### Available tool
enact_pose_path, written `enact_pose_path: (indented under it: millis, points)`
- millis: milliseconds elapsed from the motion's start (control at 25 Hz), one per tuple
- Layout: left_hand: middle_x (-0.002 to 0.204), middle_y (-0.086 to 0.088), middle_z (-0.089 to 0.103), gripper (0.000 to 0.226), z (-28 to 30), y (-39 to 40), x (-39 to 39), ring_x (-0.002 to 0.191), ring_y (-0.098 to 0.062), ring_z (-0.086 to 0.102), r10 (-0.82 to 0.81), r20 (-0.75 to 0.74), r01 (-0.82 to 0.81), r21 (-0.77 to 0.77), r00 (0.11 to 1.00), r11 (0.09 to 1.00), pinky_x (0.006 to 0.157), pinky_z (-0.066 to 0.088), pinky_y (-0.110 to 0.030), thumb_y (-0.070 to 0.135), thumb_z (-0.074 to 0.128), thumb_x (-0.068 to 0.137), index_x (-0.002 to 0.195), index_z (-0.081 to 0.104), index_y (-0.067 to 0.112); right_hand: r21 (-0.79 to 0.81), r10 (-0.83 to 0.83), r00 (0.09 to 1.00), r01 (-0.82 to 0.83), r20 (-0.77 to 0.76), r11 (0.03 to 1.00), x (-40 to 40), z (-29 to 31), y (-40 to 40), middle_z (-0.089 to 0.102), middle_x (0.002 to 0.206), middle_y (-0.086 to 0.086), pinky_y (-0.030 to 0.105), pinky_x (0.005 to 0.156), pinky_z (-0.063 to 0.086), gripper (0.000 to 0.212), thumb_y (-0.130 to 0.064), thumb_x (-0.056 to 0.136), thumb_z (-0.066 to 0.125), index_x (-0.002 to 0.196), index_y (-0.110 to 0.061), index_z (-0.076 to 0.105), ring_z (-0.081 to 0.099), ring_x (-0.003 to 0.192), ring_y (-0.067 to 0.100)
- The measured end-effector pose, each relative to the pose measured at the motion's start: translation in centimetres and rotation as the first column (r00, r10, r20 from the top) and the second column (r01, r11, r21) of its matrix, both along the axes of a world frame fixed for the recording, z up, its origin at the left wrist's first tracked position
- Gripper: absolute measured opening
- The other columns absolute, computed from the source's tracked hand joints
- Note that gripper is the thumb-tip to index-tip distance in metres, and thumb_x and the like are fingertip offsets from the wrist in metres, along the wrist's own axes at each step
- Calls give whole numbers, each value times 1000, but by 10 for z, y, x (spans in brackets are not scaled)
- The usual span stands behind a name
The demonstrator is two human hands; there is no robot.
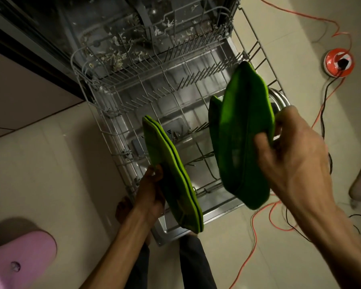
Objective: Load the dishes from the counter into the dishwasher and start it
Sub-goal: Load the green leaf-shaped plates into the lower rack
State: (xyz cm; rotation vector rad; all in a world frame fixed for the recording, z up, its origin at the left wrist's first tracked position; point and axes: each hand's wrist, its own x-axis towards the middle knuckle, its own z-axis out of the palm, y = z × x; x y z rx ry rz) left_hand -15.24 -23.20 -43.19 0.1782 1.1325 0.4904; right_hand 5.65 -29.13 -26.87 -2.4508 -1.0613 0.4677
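The dishwasher stands open with its lower wire rack (154,97) pulled out over the dropped door (217,207). My left hand (152,190) grips a pair of stacked green plates (171,170) on edge above the rack's front left. My right hand (292,151) pinches the rim of another green plate (244,134), held on edge over the rack's right side. A further green plate (214,113) shows just behind that one. Whether the plates touch the rack's tines is unclear.
Pale debris litters the dishwasher tub and rear rack (121,53). A steel dish (279,99) sits at the rack's right edge. Orange and black cables (256,247) trail over the tiled floor to a red reel (339,62). A pink stool (19,259) stands at the lower left.
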Motion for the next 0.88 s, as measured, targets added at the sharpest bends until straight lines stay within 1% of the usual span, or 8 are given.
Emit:
enact_pose_path:
  millis: [80, 200, 400, 480, 560, 680, 800, 880]
  points:
    - [60, 1, 68, 6, 2, -1, 2, 55, -13, 68, -13, -24, 13, -15, 1000, 1000, 48, 54, -24, 7, 53, 92, 86, 54, 11, -14, -26, 998, 27, 58, 1000, 11, -10, 0, 53, 85, 6, 19, 54, 30, 17, -20, 92, 55, 96, -20, 38, 46, 63, 10]
    - [59, 2, 68, 16, 4, -1, 4, 54, -12, 68, -40, -30, 39, -28, 999, 999, 47, 53, -23, 2, 44, 93, 86, 54, 12, -44, -36, 997, 39, 72, 998, 22, -26, 3, 55, 88, 9, 23, 56, 34, 13, -16, 91, 56, 97, -13, 45, 51, 67, 22]
    - [62, 0, 69, 12, 6, 0, 5, 56, -14, 68, -53, -27, 53, -17, 998, 998, 47, 53, -24, 14, 63, 61, 70, 70, 17, -100, 51, 995, -42, 85, 994, 25, -52, 11, 53, 93, 8, 18, 55, 33, 19, -15, 89, 59, 104, -5, 52, 49, 66, 18]
    - [63, 0, 70, 20, 6, 0, 5, 56, -14, 69, -43, -26, 42, -24, 999, 999, 47, 53, -24, 10, 55, 68, 63, 72, 19, -120, 84, 992, -73, 94, 990, 25, -59, 14, 50, 93, 7, 17, 53, 30, 19, -13, 89, 60, 104, -4, 51, 42, 61, 10]
    - [63, 0, 70, 18, 6, 0, 4, 56, -13, 69, -22, -32, 21, -34, 999, 999, 47, 53, -24, 7, 51, 72, 79, 66, 13, -146, 115, 986, -97, 120, 984, 27, -64, 17, 47, 91, 6, 18, 51, 30, 23, -11, 88, 60, 108, -3, 51, 37, 59, 6]
    - [63, -1, 70, 13, 7, -2, 4, 56, -13, 69, -25, -16, 25, -41, 1000, 999, 47, 53, -23, 5, 56, 78, 79, 67, 11, -205, 151, 983, -127, 108, 971, 30, -69, 24, 49, 95, 8, 29, 55, 45, 33, -7, 86, 63, 116, -3, 50, 45, 62, 16]
    - [66, -3, 71, 26, 9, 0, 4, 60, -16, 71, -30, 5, 30, -17, 1000, 999, 49, 54, -25, 22, 88, 40, 63, 75, 18, -266, 189, 978, -161, 83, 950, 31, -74, 33, 52, 103, 11, 36, 61, 50, 42, -8, 86, 65, 124, -3, 47, 52, 70, 22]
    - [67, -3, 71, 32, 7, 0, 3, 60, -17, 71, -43, -2, 43, -29, 999, 999, 50, 55, -26, 21, 88, 36, 64, 74, 16, -289, 195, 978, -166, 73, 943, 32, -79, 39, 53, 102, 13, 38, 62, 51, 43, -10, 88, 65, 126, -3, 47, 54, 72, 24]
